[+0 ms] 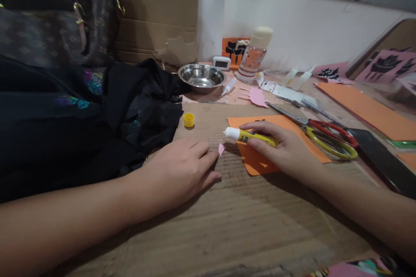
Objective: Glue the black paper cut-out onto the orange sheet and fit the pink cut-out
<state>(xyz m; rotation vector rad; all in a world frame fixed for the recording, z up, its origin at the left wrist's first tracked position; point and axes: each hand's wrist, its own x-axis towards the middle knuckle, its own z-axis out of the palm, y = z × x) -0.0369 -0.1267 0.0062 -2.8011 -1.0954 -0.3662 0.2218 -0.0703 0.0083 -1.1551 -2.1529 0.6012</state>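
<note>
My right hand (286, 149) is closed round a yellow glue stick (248, 136), its white tip pointing left, and rests on an orange paper sheet (256, 162). My left hand (182, 171) lies on the cardboard surface with fingers loosely curled, fingertips next to a small pink paper scrap (221, 149). I cannot tell whether the fingers touch the scrap. The glue's yellow cap (189, 119) stands a little farther back on the cardboard.
Scissors (325, 134) with red and yellow handles lie right of the orange sheet. Black cloth (136, 108) and a brown bag (58, 26) fill the left. Behind are a steel bowl (201, 77), a bottle (255, 54), a pink cut-out (258, 96) and more orange paper (367, 110).
</note>
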